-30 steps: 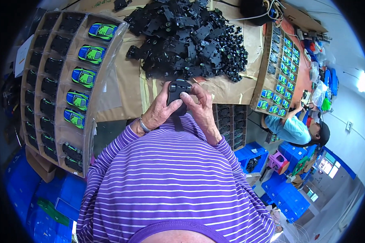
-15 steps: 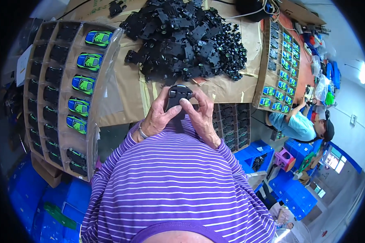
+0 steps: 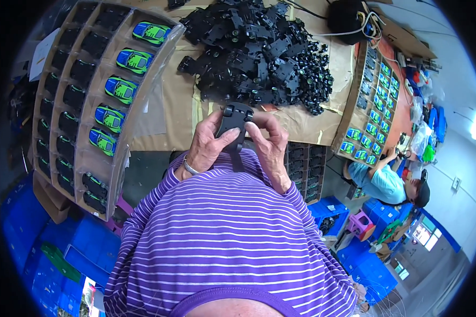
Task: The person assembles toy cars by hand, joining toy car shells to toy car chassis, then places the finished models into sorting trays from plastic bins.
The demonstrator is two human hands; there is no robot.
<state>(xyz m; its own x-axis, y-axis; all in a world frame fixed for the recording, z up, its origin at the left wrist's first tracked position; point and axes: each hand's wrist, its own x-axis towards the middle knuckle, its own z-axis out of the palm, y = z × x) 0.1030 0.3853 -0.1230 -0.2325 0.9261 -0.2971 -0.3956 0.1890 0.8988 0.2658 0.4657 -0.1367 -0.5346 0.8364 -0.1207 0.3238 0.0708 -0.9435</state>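
Observation:
In front of my chest a black toy car chassis (image 3: pixel 235 120), with dark wheels at its upper end, is held between both hands. My left hand (image 3: pixel 206 143) grips its left side, the thumb lying across the lower part. My right hand (image 3: pixel 271 141) is closed at the upper right edge, thumb and bent fingers by a wheel; its fingertips are partly hidden. Just beyond my hands, a large heap of black chassis and small wheel parts (image 3: pixel 248 58) lies on the cardboard-covered table (image 3: pixel 166 124).
On the left stands a divided cardboard tray (image 3: pixel 161 55) with blue-green toy cars (image 3: pixel 122 89) and black chassis. A similar tray (image 3: pixel 345 122) is at the right, near a co-worker (image 3: pixel 383 182). Another tray of chassis (image 3: pixel 307 169) stands below the table edge. Blue bins (image 3: pixel 328 211) stand lower right.
The view has shifted, so the trays and heap sit differently. The chassis has tilted in my hands, showing more of its flat side, and my right fingers have moved along its edge.

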